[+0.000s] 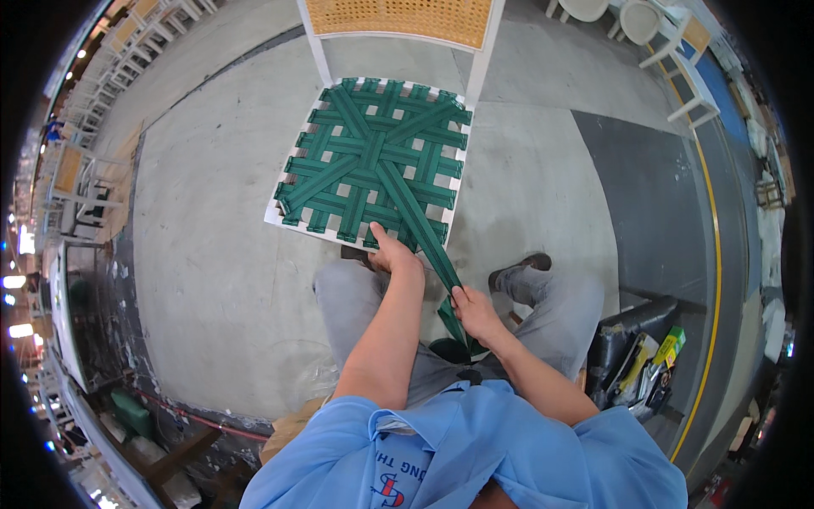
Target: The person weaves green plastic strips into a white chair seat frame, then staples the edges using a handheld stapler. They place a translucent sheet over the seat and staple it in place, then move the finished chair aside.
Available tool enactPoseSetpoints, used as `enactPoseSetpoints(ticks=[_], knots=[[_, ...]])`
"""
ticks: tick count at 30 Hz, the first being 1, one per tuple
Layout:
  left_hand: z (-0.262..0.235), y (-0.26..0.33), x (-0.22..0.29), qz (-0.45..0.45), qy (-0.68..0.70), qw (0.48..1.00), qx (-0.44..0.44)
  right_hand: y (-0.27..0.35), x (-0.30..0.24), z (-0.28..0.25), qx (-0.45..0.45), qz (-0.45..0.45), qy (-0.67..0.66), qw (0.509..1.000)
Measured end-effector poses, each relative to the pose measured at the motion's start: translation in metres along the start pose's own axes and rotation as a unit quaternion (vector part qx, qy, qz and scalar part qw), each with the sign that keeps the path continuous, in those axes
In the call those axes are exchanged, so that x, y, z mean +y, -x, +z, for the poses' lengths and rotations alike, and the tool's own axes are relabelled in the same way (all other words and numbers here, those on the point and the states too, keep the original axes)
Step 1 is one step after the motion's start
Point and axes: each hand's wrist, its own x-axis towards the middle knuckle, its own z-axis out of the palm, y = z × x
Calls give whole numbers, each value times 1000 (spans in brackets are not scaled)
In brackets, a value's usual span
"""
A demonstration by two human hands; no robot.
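In front of me stands a white chair with a cane backrest and a seat of woven green webbing. Diagonal bands cross over the weave at its middle. One loose webbing strap runs from that crossing over the near right corner toward me. My right hand is closed round this strap, and its slack end hangs down between my knees. At the seat's near edge my left hand grips the frame, thumb on top; its other fingers are hidden underneath.
At my right a black bag holds several tools and a green-yellow box. White chairs stand at the far right, and more chairs line the left. A yellow line runs along the floor at right.
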Motion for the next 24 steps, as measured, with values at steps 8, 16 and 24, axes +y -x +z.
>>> enactPoseSetpoints(ticks=[8, 16, 24], knots=[[-1, -5, 5, -31, 39, 998, -24, -7, 20, 5, -4, -13, 46, 999], [-4, 11, 9, -40, 45, 997, -58, -27, 35, 12, -14, -34, 147, 988], [-21, -22, 6, -49, -3, 989, -140, -70, 26, 23, -24, -46, 246, 968]])
